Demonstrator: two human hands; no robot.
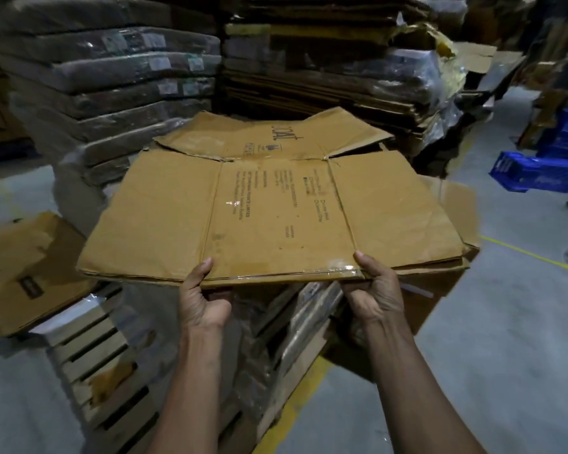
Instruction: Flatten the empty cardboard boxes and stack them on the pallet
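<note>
Item: flattened box (pixel 276 211), brown corrugated card, held level over the stack (pixel 440 276) of other flattened boxes on the wooden pallet (pixel 95 348).

Hold: left hand (pixel 204 299) and right hand (pixel 374 290) each grasp the near edge, thumbs on top, fingers curled beneath. Both grips sit close together at the middle panel; the side flaps and far end carry no support.

Risks, as judged from here:
- Far end may droop and catch on the sheet (pixel 269 136) lying behind it, since only one edge is held.
- Box may land skewed. The cardboard beneath already juts out to the right, so the pile could grow crooked and slide.
- Taped near edge looks glossy; thumbs could slip on it.
- Loose cardboard (pixel 23 270) leans at the pallet's left side, a thing to trip on or snag.

Appearance: three panels across, split by two fold creases. Black print on the middle panel, too blurred to read. Clear tape along the near edge and a patch mid-panel. Surface creased, corners soft and frayed.
</note>
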